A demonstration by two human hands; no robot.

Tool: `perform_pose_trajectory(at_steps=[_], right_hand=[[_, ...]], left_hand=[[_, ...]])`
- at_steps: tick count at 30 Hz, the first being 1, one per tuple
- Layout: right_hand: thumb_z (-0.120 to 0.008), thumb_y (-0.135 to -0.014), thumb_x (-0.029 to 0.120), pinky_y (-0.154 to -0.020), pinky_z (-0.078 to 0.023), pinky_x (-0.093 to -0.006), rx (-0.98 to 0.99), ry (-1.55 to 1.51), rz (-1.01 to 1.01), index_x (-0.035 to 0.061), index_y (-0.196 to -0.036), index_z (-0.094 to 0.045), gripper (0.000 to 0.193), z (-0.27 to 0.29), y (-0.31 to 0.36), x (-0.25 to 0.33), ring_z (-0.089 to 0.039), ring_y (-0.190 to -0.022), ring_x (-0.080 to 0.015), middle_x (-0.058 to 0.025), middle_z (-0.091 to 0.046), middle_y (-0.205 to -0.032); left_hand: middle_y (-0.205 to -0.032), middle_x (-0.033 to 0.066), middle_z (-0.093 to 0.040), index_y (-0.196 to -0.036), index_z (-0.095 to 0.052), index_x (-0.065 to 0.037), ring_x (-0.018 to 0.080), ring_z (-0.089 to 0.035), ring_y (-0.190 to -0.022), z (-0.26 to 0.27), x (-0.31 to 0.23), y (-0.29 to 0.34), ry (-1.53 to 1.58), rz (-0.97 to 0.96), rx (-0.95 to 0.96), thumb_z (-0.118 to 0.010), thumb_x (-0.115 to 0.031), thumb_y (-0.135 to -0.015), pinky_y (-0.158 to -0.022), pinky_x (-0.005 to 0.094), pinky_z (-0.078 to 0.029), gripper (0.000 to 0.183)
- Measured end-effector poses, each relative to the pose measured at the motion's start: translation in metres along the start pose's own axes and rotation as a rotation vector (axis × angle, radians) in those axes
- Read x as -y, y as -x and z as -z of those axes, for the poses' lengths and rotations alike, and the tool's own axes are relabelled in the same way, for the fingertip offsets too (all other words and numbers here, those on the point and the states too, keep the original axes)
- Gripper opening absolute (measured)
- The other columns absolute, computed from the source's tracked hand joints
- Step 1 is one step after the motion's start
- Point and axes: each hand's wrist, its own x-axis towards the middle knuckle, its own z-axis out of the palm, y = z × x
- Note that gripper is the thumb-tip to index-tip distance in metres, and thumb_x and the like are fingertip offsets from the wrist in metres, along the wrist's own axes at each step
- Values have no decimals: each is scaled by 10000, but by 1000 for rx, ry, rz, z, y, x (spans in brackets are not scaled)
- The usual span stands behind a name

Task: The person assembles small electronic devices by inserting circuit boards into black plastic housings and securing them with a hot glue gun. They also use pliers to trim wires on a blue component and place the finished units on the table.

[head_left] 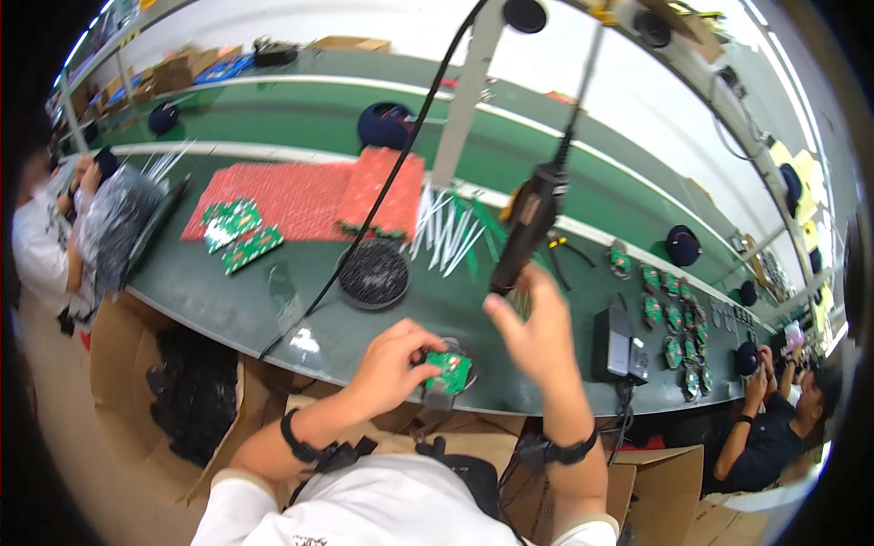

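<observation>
At the table's near edge, my left hand (393, 364) pinches a small green circuit board (449, 371) between thumb and fingers. The board sits on a rounded piece, partly hidden under it. My right hand (537, 323) is closed at the lower end of a black electric screwdriver (533, 218), which hangs tilted from a cord. Its bit is hard to make out, and part of my fingers is hidden behind the tool. A round black dish (374, 275) full of small dark pieces, probably screws, stands beyond my left hand.
Green board panels (250, 247) lie by pink bubble wrap (273, 191). White strips (446, 232), pliers (572, 259), a black power box (619, 346) and several round board assemblies (674, 318) are on the table. A carton (137, 391) stands below left. Co-workers sit at both sides.
</observation>
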Motion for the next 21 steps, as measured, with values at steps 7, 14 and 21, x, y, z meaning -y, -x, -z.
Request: perform_pose_trajectory(at_steps=[7,14,21], right_hand=[[-652,-1040,133,-600,-560,-281,491,-678,-672,-33,-1156,-654,202,10,61,-39,-674,-647,-133,-66,-705,-846],[-577,-1069,203,-556,-558,-283,-142,-763,-858,33,-1028,-619,180,45,-76,-151,-631,-624,-144,-31,-627,-751],[-563,-1070,142,-508,-537,-277,-238,-853,-997,-10,-1078,-635,169,-21,-177,-271,-629,-602,-145,-84,-686,-805]], left_hand=[[-1038,80,-643,-1050,-732,-24,144,-655,-801,-13,9,5,226,-39,-217,-799,76,-801,-677,275,-523,277],[-1042,91,-666,-1043,-729,-27,163,-670,-767,-9,4,5,58,-29,-116,-754,31,-858,-658,289,-532,196],[-1003,94,-689,-1005,-726,-57,253,-697,-786,-11,4,5,-42,-81,-83,-734,-30,-887,-671,356,-553,121]])
